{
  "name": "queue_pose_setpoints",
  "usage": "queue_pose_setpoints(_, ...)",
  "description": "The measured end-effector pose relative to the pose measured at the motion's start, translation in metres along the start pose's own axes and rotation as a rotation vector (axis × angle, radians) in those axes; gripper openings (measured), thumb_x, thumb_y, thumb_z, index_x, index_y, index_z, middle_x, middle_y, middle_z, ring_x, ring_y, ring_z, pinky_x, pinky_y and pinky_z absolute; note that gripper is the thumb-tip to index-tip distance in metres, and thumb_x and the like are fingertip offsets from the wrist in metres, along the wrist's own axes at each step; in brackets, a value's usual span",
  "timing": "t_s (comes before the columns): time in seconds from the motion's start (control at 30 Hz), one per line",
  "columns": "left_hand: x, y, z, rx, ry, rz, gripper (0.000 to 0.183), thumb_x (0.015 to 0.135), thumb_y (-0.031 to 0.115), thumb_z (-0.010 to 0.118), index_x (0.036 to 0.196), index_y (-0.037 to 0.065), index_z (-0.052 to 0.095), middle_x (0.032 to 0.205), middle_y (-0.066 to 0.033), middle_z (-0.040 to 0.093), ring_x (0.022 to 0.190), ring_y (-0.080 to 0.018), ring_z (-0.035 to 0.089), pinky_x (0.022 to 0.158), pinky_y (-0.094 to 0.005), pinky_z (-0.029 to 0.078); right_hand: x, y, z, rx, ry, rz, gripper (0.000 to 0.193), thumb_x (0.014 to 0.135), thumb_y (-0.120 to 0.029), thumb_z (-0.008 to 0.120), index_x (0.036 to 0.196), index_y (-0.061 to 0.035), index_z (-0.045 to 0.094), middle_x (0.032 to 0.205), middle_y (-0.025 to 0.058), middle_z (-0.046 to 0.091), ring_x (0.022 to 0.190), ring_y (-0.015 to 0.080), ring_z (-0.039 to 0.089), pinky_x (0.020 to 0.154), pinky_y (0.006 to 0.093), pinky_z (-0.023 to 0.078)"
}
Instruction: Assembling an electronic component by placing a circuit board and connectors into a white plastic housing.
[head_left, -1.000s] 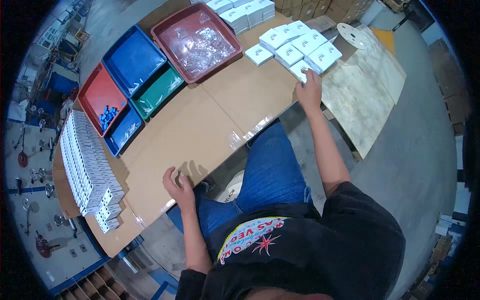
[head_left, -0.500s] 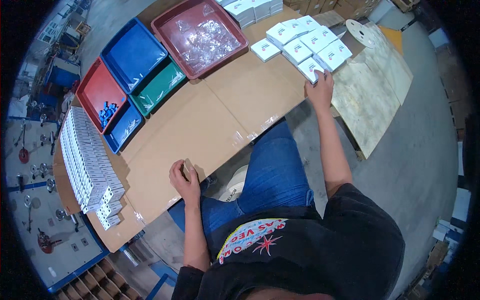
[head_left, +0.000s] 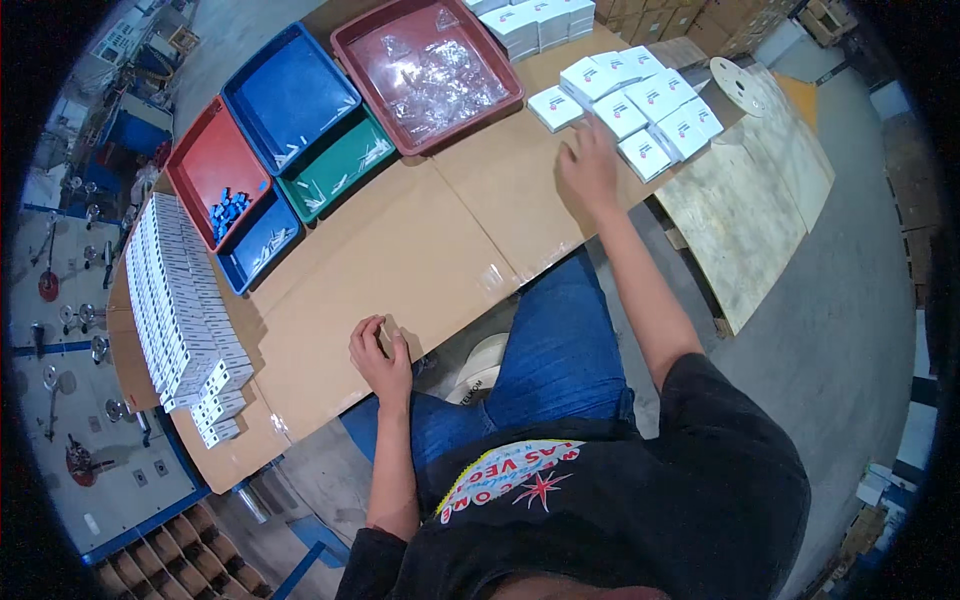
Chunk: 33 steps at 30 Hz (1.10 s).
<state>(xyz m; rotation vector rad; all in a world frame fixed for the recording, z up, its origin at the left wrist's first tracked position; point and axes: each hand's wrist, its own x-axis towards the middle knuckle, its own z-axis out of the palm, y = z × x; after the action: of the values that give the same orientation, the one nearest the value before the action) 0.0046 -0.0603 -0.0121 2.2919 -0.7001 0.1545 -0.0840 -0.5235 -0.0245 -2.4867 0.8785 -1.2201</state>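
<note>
Compared with a moment ago, the right hand (head_left: 590, 168) has slid left, off the nearest of the flat white boxes (head_left: 655, 95) and toward the lone box (head_left: 554, 107) at that group's left; the left hand (head_left: 380, 362) stays by the near edge of the worktop (head_left: 400, 240). From where I stand, the right fingers look bent and slightly parted with nothing visible between them, though I can't tell whether their tips touch a box. The left fingers are loosely curled, holding nothing that I can see.

Those boxes lie flat at the far right, printed faces up, probably so the right arm reaches them easily. Toward the far left, trays seem to keep small parts sorted: clear plastic pieces in the maroon tray (head_left: 462, 132), blue bits in the red tray (head_left: 213, 150), pale slivers in the green tray (head_left: 338, 160). White blocks (head_left: 185, 305) stand in packed rows at the left end, likely to save space.

Near the lap, the edge runs slantwise close under the left hand, while brown cardboard between the hands leaves room sideways. Past the right edge lies a wooden board (head_left: 755, 225).
</note>
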Motion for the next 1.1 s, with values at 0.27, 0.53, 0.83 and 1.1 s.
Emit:
queue_pose_setpoints(0.27, -0.001, -0.005, 0.002, -0.028, 0.008, -0.015, 0.034, 0.087, 0.012, 0.071, 0.119, 0.006, 0.063, 0.127, -0.0117, 0.06, 0.121, -0.0315, 0.055, 0.105, -0.0447, 0.04, 0.02, -0.014, 0.048, -0.429, -0.221, 0.083, 0.057, 0.085, -0.035, 0.072, 0.133, -0.0046, 0.064, 0.143, 0.0217, 0.053, 0.139, 0.0375, 0.044, 0.119, 0.0546, 0.029)
queue_pose_setpoints(0.53, 0.0, 0.0, -0.003, -0.018, -0.007, -0.036, 0.031, 0.088, 0.012, 0.07, 0.118, 0.008, 0.064, 0.125, -0.0098, 0.062, 0.12, -0.0294, 0.055, 0.105, -0.0436, 0.039, 0.011, -0.044, 0.003, -0.227, -0.376, 0.045, 0.075, 0.076, -0.053, 0.081, 0.136, -0.0114, 0.064, 0.141, 0.0209, 0.049, 0.135, 0.0399, 0.044, 0.117, 0.0594, 0.028)
queue_pose_setpoints(0.83, 0.0, -0.009, -0.003, -0.059, 0.024, -0.024, 0.031, 0.089, 0.013, 0.069, 0.119, 0.008, 0.063, 0.124, -0.0091, 0.062, 0.119, -0.029, 0.056, 0.105, -0.0437, 0.039, 0.0, -0.048, -0.004, -0.045, -0.565, 0.047, 0.08, 0.083, -0.051, 0.078, 0.15, -0.0162, 0.052, 0.148, 0.0205, 0.045, 0.133, 0.0418, 0.045, 0.113, 0.0507, 0.038)
queue_pose_setpoints(1.1, 0.0, -0.004, -0.003, -0.209, 0.036, -0.094, 0.03, 0.092, 0.011, 0.068, 0.121, 0.006, 0.063, 0.122, -0.0109, 0.063, 0.119, -0.0285, 0.058, 0.106, -0.0423, 0.043, -0.01, -0.043, 0.004, -0.043, -0.366, -0.099, 0.072, 0.088, -0.052, 0.075, 0.148, -0.0175, 0.055, 0.141, 0.0187, 0.055, 0.129, 0.0407, 0.048, 0.111, 0.0489, 0.041)
